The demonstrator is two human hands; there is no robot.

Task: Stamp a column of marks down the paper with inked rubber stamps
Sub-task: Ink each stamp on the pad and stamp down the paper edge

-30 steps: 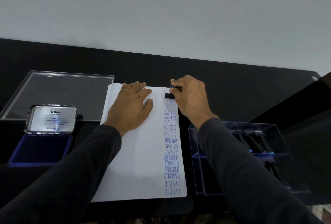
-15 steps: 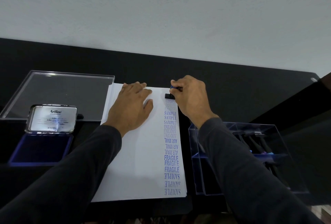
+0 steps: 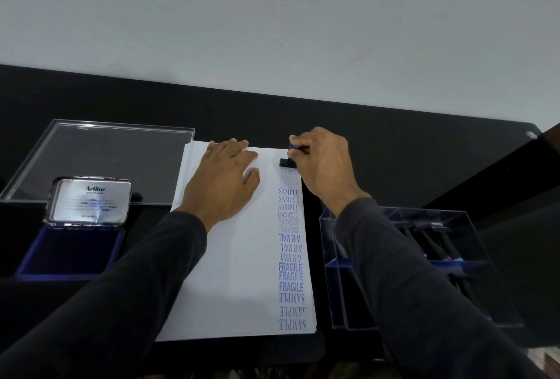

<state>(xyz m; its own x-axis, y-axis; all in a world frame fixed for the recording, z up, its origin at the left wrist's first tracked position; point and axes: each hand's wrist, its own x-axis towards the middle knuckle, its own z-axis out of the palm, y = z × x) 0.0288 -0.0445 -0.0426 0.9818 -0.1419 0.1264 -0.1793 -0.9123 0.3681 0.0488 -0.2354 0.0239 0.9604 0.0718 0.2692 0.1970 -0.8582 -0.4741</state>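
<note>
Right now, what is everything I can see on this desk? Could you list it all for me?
Desk: one, black, against a pale wall.
Paper stack: one, white, centre.
Stamped marks: one blue column down the paper's right edge.
Rubber stamp: one, black base, blue handle, at the column's far end.
Ink pad: one, blue, lid open, left.
Clear lid: one, transparent, far left.
Stamp box: one, clear plastic, dark stamps inside, right.
Hands: left hand flat on the paper; right hand gripping the stamp. Dark sleeves.
</note>
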